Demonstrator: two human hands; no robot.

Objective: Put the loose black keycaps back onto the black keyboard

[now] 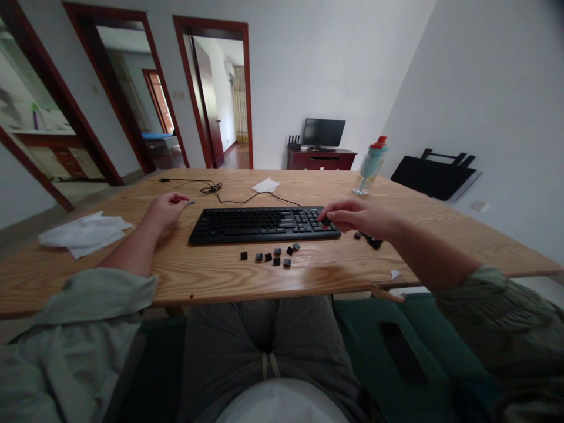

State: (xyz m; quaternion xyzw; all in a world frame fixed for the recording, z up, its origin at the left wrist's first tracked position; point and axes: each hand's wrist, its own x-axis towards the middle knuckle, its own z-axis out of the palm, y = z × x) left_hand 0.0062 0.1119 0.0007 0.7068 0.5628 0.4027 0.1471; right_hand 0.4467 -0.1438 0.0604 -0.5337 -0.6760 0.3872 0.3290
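Right hand (pixel 353 215) pinches dark keycap (pixel 326 221) at right end of keyboard (pixel 259 224), flat on surface (pixel 211 276), loose keycaps (pixel 277 261) in front. Held cap looks best gripped by edges, kept level. Left hand (pixel 165 210) pinches small bluish piece (pixel 191 202).

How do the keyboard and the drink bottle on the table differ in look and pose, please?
The keyboard is black and opaque, while the bottle is largely see-through, with blue-green and red at its top. The keyboard lies flat and wide; the bottle stands upright and is much narrower. The keyboard has a cable running from it, whereas the bottle has none. Both rest on the wooden table.
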